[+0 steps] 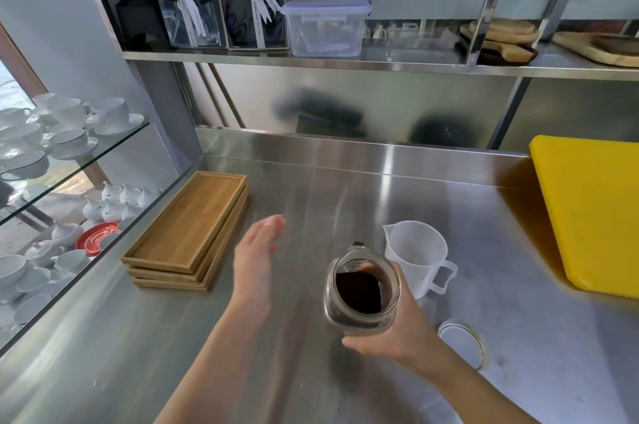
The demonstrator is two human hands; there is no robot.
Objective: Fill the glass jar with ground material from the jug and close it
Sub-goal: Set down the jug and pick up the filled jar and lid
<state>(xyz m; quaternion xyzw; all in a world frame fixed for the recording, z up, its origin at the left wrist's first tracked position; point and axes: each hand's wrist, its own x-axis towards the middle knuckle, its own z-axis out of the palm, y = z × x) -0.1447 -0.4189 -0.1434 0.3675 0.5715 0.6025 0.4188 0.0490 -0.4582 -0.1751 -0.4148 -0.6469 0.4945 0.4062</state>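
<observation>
My right hand (390, 330) grips the glass jar (361, 292) from its right and underside, holding it just above the steel counter (311, 181). The jar is lidless, tilted toward me, and holds dark brown ground material. Behind and to the right of the jar, a translucent plastic jug (416, 252) stands upright on the counter and looks empty. The round metal lid (461, 342) lies flat on the counter to the right of my right wrist. My left hand (257, 261) hovers open to the left of the jar, fingers together and stretched forward, holding nothing.
Three stacked wooden trays (188, 231) lie at the left of the counter. A yellow cutting board (594, 212) lies at the right edge. A glass cabinet of white cups (52, 139) stands on the left. A steel shelf (345, 60) above carries boxes and a plastic container.
</observation>
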